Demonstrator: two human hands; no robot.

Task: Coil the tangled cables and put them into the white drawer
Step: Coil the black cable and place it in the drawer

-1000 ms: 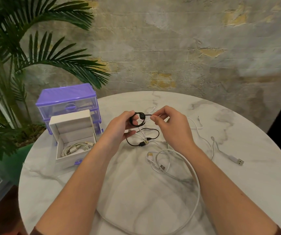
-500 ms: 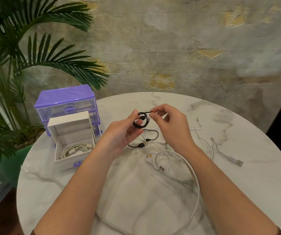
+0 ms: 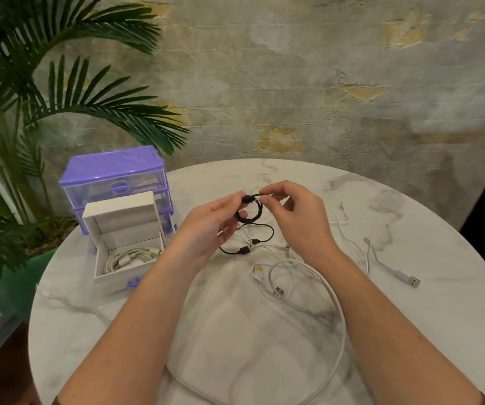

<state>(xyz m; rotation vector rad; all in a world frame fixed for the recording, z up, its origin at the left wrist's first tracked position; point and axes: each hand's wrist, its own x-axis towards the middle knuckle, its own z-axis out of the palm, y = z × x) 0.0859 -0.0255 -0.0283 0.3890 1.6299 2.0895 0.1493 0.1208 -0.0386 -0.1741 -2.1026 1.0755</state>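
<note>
A thin black cable (image 3: 248, 213) is wound into a small coil held above the table's middle. My left hand (image 3: 206, 229) grips the coil's left side. My right hand (image 3: 296, 217) pinches its top between thumb and forefinger. The cable's loose tail (image 3: 267, 238) hangs down to the table and ends in a black plug (image 3: 244, 250). The white drawer (image 3: 124, 244) stands pulled out at the left, with a coiled white cable (image 3: 130, 257) inside. A long white cable (image 3: 317, 287) sprawls in loops under my right forearm.
A purple drawer unit (image 3: 115, 176) stands behind the white drawer. Another white cable with a USB plug (image 3: 410, 279) lies at the right. The round marble table (image 3: 440, 331) ends near a palm plant (image 3: 16, 141) on the left. A rough wall rises behind.
Both hands have lifted slightly and drawn closer together. The black coil has grown as more cable was wound on, and the tail on the table has shortened.
</note>
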